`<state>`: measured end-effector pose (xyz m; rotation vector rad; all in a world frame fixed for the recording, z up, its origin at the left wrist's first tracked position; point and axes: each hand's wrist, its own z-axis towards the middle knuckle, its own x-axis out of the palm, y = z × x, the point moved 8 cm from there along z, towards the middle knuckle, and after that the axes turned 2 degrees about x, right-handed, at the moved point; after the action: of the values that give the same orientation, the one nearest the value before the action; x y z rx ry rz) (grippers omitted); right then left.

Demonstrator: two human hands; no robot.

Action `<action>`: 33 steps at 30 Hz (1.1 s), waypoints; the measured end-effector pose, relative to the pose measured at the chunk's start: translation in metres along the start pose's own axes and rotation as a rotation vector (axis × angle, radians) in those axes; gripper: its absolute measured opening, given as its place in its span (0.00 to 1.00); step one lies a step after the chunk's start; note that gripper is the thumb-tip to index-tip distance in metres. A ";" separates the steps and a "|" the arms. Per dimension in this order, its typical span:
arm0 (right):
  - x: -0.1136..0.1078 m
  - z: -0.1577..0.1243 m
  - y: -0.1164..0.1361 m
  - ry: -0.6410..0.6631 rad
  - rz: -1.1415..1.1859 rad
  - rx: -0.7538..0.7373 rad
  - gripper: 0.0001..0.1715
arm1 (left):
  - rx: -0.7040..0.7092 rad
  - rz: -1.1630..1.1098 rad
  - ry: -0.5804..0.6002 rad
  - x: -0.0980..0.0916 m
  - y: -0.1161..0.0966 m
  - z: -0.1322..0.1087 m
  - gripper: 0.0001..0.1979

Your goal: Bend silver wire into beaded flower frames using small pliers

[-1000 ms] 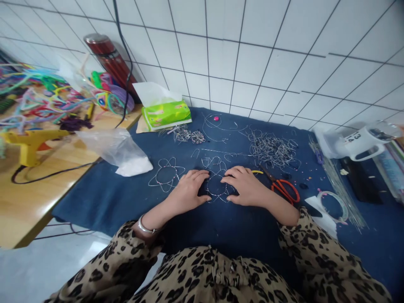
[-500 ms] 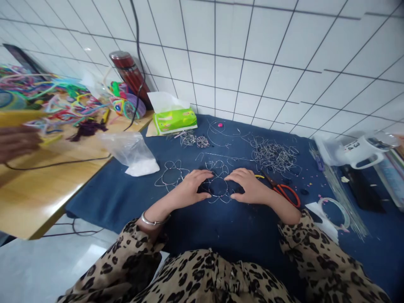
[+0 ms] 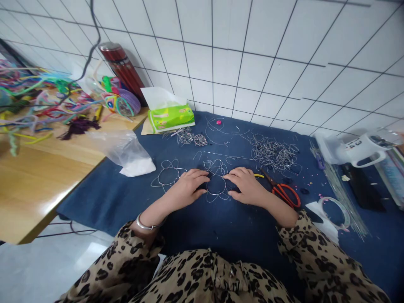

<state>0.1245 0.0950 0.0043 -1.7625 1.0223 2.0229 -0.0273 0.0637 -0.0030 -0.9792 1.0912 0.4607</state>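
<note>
A flower shape bent from thin silver wire (image 3: pixel 216 185), with looped petals round a ring, lies flat on the dark blue cloth. My left hand (image 3: pixel 188 187) is at its left side, fingers curved and thumb below, with the fingertips on the petals. From the right, my right hand (image 3: pixel 246 185) grips the opposite petals in the same way. Parts of the outer loops are hidden under my fingers. A second wire flower (image 3: pixel 168 176) rests just left of my left hand. Orange-handled scissors (image 3: pixel 285 195) lie close to my right wrist.
Behind my hands are a tangle of wire pieces (image 3: pixel 274 152), small wire clusters (image 3: pixel 200 140) and a green tissue pack (image 3: pixel 172 118). A plastic bag (image 3: pixel 137 162) lies left. Right are straight wires (image 3: pixel 342 198), a tape roll (image 3: pixel 334 212) and a white mug (image 3: pixel 362 149).
The view has shifted slightly. Another person's blurred hand at the far left has gone out of view. Both my hands stay at the wire flower, with the fingers slightly closer in.
</note>
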 end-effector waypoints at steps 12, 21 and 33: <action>0.003 0.005 -0.001 -0.057 -0.052 0.068 0.24 | 0.052 -0.025 -0.012 -0.002 -0.004 0.003 0.15; 0.007 0.010 0.003 -0.034 -0.157 0.037 0.22 | 0.102 -0.053 -0.006 0.003 0.001 0.007 0.15; 0.014 0.006 0.004 -0.135 -0.263 -0.024 0.24 | 0.126 0.018 -0.052 -0.009 -0.012 0.004 0.12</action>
<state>0.1143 0.0922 -0.0073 -1.6476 0.6880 1.9638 -0.0205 0.0625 0.0110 -0.8427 1.0701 0.4243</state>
